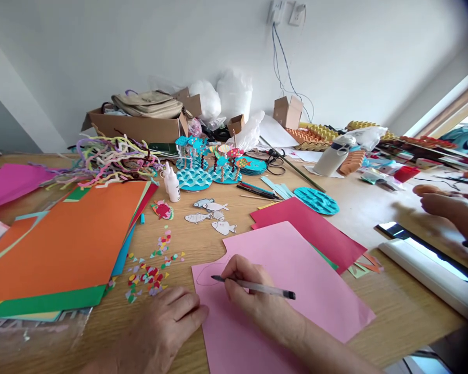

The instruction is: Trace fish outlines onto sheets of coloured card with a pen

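Observation:
My right hand (253, 291) is closed round a pen (263, 288) with a clear barrel and black cap end. Its tip touches a pink paper sheet (296, 270), beside a thin curved outline (205, 274) near the sheet's left corner. At the sheet's left edge, my left hand (175, 322) rests with loosely bent fingers and holds nothing. Small coloured paper bits (150, 278) lie scattered just beyond it. Further back are several white paper fish cutouts (197, 218) with drawn lines and a red decorated fish (163, 210).
Orange card (74, 234) tops a stack on the left, below tangled pipe cleaners (113, 158). White glue bottles (173, 186) stand before blue fish models (195, 179). Red paper (308, 228) lies beyond the pink sheet. At right is another person's hand (448, 210), beside a long white device (425, 275).

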Available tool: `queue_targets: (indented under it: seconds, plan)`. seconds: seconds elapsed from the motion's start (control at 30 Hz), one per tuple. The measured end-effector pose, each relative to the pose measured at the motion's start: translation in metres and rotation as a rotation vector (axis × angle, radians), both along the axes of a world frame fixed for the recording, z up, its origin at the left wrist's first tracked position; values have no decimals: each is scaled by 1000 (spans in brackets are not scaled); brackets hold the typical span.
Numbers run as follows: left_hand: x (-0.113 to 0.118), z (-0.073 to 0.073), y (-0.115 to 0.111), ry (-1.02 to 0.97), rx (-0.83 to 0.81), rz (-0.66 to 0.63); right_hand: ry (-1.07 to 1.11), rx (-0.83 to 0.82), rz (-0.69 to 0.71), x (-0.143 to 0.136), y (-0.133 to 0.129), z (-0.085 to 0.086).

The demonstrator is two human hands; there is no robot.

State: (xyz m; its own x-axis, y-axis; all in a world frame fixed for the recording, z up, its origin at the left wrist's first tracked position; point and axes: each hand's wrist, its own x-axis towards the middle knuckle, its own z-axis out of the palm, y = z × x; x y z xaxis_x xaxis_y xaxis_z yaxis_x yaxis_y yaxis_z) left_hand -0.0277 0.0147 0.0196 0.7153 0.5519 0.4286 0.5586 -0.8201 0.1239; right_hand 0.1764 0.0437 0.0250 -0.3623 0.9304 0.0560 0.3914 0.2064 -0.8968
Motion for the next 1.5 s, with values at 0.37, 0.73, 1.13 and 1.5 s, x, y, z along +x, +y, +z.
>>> queue_targets:
  seconds: [0.37, 0.73, 1.13, 1.5]
  plan:
    - [-1, -12, 0, -67, -100, 2, -50, 235, 64, -10, -6, -15]
    - [-4, -22, -5, -19, -148, 59, -114, 246, 88, -12, -5, -14]
    - [-1, -16, -3, -39, -139, 56, -165, 299, 29, -13, -4, -15]
    - [-3, -18, -2, -1, -64, 52, -181, 297, 28, -13, -3, -16]
